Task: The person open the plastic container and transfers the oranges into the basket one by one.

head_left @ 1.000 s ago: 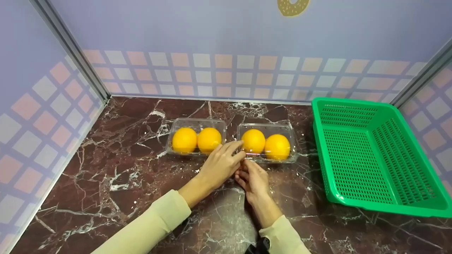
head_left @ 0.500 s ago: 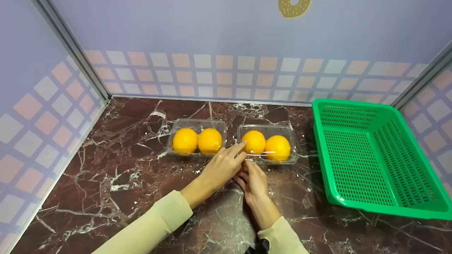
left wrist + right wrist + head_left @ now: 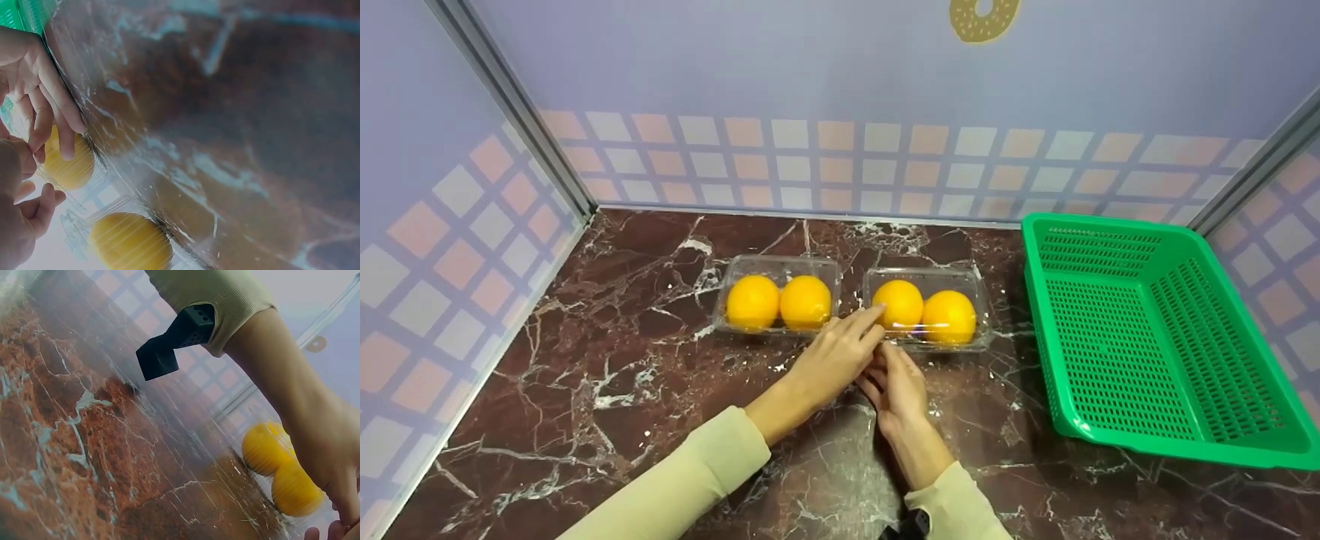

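Note:
Two clear plastic fruit boxes stand side by side, each with two oranges inside. The left hand (image 3: 836, 352) is at the front left corner of the right-hand box (image 3: 982, 330), with its index finger reaching over the top near an orange (image 3: 900, 300). Close beside it, the right hand (image 3: 906, 382) pinches at the same corner with bent fingers. In the left wrist view the fingertips of the left hand (image 3: 22, 208) and the right hand (image 3: 36, 84) meet beside the box; the exact grip is partly hidden. The left-hand box (image 3: 780, 264) stands untouched behind the left hand.
A green perforated basket (image 3: 1039, 330) stands on the right of the dark marbled counter (image 3: 660, 450). Pale tiled-pattern walls (image 3: 810, 75) close off the back and sides. A black device (image 3: 188, 329) sits at the right cuff.
Both hands stay at the same box corner, with only slight finger movement; the left index finger has lowered a little. Boxes, oranges and basket hold their places.

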Available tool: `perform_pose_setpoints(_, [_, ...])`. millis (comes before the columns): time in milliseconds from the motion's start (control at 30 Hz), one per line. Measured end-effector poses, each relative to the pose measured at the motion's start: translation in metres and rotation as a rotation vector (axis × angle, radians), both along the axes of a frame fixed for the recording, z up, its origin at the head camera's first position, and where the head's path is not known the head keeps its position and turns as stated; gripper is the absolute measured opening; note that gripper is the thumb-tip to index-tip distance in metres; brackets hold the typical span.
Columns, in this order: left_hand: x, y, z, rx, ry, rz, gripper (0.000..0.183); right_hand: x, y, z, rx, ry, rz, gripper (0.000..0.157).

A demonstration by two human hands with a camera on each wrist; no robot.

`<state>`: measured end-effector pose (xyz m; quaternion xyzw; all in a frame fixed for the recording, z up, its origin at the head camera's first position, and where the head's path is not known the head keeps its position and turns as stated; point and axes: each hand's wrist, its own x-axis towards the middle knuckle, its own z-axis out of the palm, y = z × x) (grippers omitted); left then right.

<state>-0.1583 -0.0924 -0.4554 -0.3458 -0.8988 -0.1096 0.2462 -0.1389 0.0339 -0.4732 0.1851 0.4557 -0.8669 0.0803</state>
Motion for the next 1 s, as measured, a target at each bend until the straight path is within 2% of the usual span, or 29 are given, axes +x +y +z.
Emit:
perform_pose_setpoints(300, [-0.001, 0.001, -0.001, -0.010, 0.000, -0.003, 0.018, -0.001, 0.000, 0.002, 0.014, -0.024, 0.003, 0.019])
perform_pose_setpoints(567, [-0.001, 0.002, -0.004, -0.019, 0.053, 0.019, 0.019, -0.002, 0.002, 0.001, 0.009, -0.019, 0.016, 0.019])
perform_pose_setpoints(833, [-0.001, 0.001, -0.005, 0.004, 0.039, 0.006, 0.021, -0.003, 0.001, 0.002, 0.002, -0.035, 0.011, 0.021])
perform_pose_setpoints(900, [-0.003, 0.001, -0.003, 0.027, 0.036, 0.000, 0.021, -0.003, 0.001, 0.001, -0.002, -0.033, 0.010, 0.023])
perform_pose_setpoints(1000, [-0.006, 0.005, 0.010, 0.083, 0.016, 0.001, 0.019, -0.003, 0.001, 0.001, -0.019, -0.020, 0.006, 0.026])
